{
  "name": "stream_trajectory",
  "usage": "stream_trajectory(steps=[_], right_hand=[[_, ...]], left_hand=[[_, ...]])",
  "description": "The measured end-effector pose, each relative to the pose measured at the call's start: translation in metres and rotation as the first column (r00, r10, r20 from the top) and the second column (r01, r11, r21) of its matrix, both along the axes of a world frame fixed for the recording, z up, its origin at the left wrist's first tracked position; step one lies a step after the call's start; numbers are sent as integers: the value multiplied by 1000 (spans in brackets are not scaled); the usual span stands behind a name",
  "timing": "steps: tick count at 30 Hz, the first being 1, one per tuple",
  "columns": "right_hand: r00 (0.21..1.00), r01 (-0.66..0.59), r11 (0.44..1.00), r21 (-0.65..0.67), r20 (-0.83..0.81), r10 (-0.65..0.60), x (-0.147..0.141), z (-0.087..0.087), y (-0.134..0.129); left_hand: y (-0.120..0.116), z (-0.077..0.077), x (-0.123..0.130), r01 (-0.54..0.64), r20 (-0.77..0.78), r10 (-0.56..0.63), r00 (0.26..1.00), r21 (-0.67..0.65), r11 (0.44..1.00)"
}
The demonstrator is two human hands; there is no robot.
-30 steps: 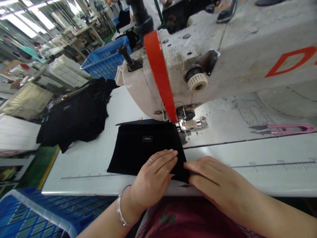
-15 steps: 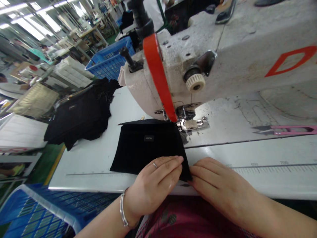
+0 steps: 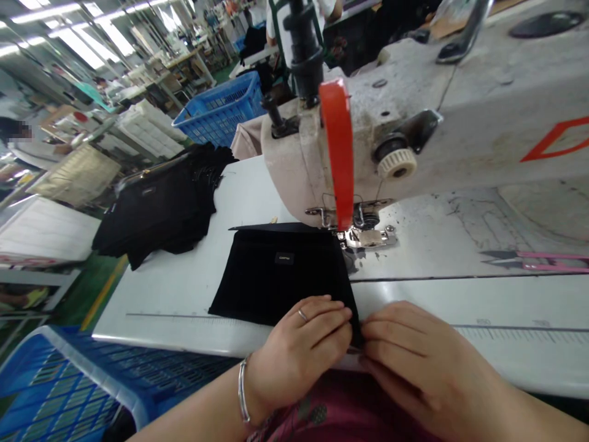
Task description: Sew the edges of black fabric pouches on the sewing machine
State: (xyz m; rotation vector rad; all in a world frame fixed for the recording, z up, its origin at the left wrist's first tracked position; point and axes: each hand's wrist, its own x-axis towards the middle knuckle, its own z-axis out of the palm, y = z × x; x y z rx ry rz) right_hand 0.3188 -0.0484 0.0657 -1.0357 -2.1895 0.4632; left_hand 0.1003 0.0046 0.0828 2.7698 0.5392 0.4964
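A black fabric piece (image 3: 280, 276) with a small label lies on the white sewing table, its upper right corner by the presser foot (image 3: 368, 237) of the sewing machine (image 3: 299, 159). My left hand (image 3: 308, 344), with a ring and a bracelet, rests on the fabric's lower right part, fingers together and pressed on it. My right hand (image 3: 414, 356) pinches the fabric's lower right corner at the table's front edge; its thumb is partly hidden.
Pink-handled thread snips (image 3: 543, 261) lie at the right. A pile of black pieces (image 3: 161, 202) is at the table's left. Blue baskets stand at the lower left (image 3: 96, 374) and behind the table (image 3: 221, 104). Other people are in the background.
The camera view has shifted, so the machine appears further right. Both hands remain at the fabric's lower right corner, which now sits a little lower in view; the right fingers are more curled.
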Motion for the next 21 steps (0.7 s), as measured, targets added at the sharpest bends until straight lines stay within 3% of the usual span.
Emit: stream_trajectory(steps=[6, 13, 21], right_hand=[[977, 49, 998, 32, 207, -55, 4, 10, 17], [973, 11, 1000, 14, 229, -14, 9, 15, 31], [968, -8, 999, 43, 250, -3, 15, 5, 57]], left_hand=[[9, 3, -4, 52, 4, -52, 999, -44, 998], [25, 2, -2, 69, 12, -69, 998, 15, 998], [54, -5, 2, 76, 12, -77, 997, 82, 994]])
